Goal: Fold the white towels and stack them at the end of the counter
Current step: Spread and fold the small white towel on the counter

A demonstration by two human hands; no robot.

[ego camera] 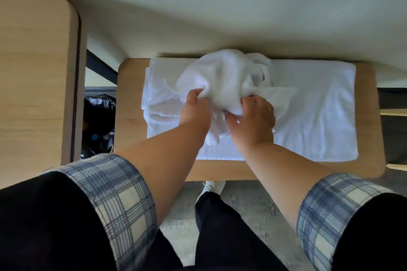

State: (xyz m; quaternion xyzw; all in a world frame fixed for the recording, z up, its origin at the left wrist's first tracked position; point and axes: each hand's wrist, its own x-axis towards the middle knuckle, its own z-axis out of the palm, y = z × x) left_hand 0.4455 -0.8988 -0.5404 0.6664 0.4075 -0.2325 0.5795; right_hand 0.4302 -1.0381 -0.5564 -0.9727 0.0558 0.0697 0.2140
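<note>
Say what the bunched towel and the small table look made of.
The bunched towel looks like soft white terry cotton with a matte finish. It crumples into loose folds where the left hand and right hand grip it, but the weave is too blurred to confirm. The small table is probably light wood-grain laminate or veneer, satin-matte, going by its faint even grain and rounded corners.

Long-sleeved black top [44, 226]. The left cuff [119, 204] and right cuff [330, 211] are folded back wide, in blue-grey and cream plaid with thin dark lines. Bare forearms [167, 156] beyond the cuffs; left hand [196, 110] and right hand [253, 121] bare too. Black trousers [220, 226] near centre, one white shoe [210, 185] just beyond them.
</note>
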